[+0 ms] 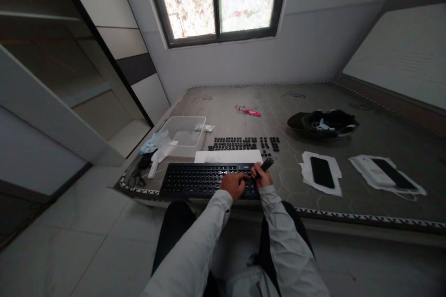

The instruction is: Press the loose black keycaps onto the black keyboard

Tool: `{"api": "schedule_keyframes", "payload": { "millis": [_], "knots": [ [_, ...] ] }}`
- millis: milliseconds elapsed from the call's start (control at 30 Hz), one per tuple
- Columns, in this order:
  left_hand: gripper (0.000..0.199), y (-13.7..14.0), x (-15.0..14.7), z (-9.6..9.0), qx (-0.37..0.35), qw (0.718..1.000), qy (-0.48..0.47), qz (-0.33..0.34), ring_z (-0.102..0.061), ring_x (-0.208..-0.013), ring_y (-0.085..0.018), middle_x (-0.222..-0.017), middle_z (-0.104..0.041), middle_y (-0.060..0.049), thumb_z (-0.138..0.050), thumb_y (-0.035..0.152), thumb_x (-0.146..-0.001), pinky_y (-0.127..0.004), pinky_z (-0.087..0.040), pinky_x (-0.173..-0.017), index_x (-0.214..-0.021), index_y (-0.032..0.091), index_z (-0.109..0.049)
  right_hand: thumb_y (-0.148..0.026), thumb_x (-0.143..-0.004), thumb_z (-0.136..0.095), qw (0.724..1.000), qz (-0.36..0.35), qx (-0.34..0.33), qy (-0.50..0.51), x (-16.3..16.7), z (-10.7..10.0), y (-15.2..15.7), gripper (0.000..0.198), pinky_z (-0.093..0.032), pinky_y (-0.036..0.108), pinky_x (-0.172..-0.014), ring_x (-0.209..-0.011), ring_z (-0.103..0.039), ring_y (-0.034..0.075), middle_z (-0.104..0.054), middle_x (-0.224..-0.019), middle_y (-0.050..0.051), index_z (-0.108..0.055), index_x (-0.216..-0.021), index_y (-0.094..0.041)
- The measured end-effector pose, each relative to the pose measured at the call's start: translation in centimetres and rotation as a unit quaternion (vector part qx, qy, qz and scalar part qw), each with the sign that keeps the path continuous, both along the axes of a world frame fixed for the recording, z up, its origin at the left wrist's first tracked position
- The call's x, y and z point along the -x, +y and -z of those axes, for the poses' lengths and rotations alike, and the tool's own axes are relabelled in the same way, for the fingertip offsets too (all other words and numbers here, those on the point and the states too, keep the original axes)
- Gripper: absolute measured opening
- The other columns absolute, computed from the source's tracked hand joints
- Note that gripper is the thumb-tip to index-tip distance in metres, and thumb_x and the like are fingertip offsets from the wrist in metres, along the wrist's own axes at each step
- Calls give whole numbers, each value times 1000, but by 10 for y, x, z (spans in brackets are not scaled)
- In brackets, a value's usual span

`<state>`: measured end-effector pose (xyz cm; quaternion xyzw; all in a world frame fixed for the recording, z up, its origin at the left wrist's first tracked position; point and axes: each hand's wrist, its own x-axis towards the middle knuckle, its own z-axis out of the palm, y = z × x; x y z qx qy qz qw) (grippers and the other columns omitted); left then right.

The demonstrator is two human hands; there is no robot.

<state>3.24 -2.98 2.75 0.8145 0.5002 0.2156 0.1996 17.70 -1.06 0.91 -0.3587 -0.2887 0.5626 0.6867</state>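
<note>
A black keyboard (195, 180) lies along the front edge of the mattress, many of its key positions showing bare without caps. Over its right part, my left hand (232, 186) rests with the index finger stretched to the right, touching the key area; it holds nothing that I can see. Beside it, my right hand (262, 177) is closed around a short black handle (267, 164) whose thick end points up and right. Its lower end is hidden by my fingers. Behind the keyboard, rows of loose black keycaps (235, 143) lie sorted, partly behind a white sheet (228, 156).
A clear plastic box (186, 137) stands at the left, near pale blue and white wrappings (160, 146) and a black cable (137, 176). Further back lies a red packet (249, 111). Rightward are a black cap (324, 124) and a phone (322, 172) on white cloth.
</note>
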Motion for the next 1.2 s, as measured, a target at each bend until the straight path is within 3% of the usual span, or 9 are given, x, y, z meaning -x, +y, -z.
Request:
{"api": "schedule_keyframes", "payload": {
  "millis": [733, 967, 1200],
  "knots": [
    [40, 0, 1, 0, 0, 1000, 12, 12, -69, -95, -19, -102, -74, 1, -49, 20, -86, -32, -52, -92, -118, 35, -68, -62, -65, -75, 993, -108, -53, -17, -3, 1, -4, 52, -21, 24, -45, -42, -27, 9, -32, -44, -7, -43, -58, -22],
    [40, 1, 1, 2, 0, 1000, 14, 10, -69, -94, -20, -101, -75, 2, -50, 20, -85, -34, -53, -91, -117, 36, -68, -65, -62, -76, 992, -107, -44, -45, -5, 5, -1, 58, -14, 24, -41, -38, -21, 7, -28, -38, -8, -36, -55, -22],
    [41, 1, 1, 2, 2, 1000, 18, 13, -69, -95, -21, -103, -74, 2, -50, 19, -85, -36, -52, -93, -118, 36, -68, -68, -55, -79, 997, -59, -3, -53, 0, 4, 0, 59, -15, 24, -40, -37, -24, 6, -32, -39, -8, -42, -56, -22]
  ]
}}
